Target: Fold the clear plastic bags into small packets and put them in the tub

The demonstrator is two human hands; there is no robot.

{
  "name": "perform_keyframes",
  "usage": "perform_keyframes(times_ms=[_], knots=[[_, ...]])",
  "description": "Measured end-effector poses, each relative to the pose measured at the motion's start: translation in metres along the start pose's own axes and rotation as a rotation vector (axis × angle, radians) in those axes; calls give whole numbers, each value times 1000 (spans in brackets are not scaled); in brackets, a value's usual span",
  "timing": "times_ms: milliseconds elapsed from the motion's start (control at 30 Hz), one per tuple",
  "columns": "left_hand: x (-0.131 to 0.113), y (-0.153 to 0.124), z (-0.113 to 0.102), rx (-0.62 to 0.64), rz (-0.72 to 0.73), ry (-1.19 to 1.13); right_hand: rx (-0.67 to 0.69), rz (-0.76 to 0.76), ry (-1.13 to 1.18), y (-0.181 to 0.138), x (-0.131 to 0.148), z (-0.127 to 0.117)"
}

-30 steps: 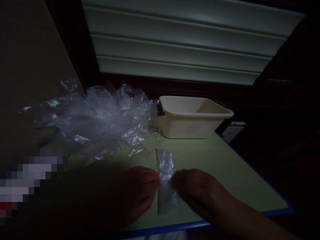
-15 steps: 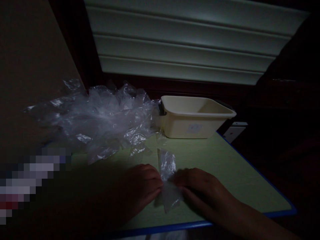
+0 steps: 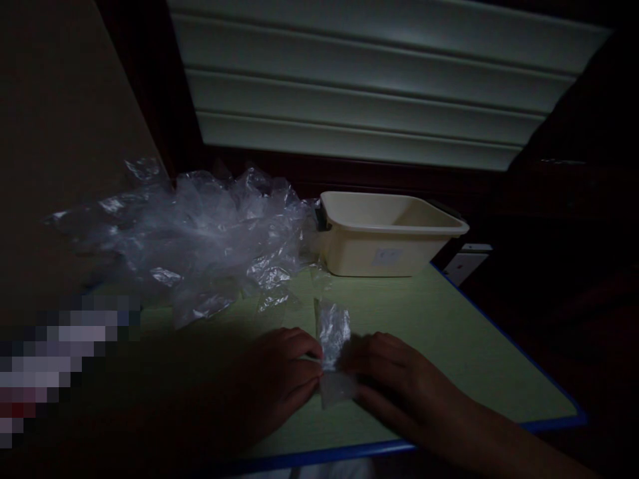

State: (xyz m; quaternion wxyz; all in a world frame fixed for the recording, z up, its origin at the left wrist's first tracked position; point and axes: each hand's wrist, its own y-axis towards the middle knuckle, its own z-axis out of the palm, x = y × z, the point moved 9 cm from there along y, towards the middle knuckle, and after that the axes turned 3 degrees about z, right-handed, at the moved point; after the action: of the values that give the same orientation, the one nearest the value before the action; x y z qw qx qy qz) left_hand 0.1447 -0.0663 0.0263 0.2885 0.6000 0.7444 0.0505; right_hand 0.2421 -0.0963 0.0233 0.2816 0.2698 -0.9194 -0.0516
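A small clear plastic bag (image 3: 334, 329) lies on the pale green tabletop (image 3: 429, 359), its long side pointing away from me. My left hand (image 3: 287, 369) pinches its left edge between thumb and fingers. From the other side, my right hand (image 3: 392, 379) has its fingers closed at the right edge, level with the left hand. A crease crosses the bag between the two hands, and its lower part (image 3: 338, 391) looks duller and flatter. The dim light hides the exact grip of the right fingertips.
A big heap of clear plastic bags (image 3: 210, 226) covers the back left of the table. To its right stands a cream plastic bin (image 3: 382, 253) with dark handles. Beyond the blue right edge is a white object (image 3: 464, 266). Slatted shutters (image 3: 359, 93) rise behind.
The bag's lower part has drawn up and looks shorter, with a sharper crease between my hands. Both hands stay almost in place, the right one shifting slightly left.
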Motion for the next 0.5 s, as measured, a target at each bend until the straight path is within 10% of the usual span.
perform_keyframes(times_ms=[500], knots=[[23,-5,-4,-141,-227,-200,-23,276,400,3,-19,4]])
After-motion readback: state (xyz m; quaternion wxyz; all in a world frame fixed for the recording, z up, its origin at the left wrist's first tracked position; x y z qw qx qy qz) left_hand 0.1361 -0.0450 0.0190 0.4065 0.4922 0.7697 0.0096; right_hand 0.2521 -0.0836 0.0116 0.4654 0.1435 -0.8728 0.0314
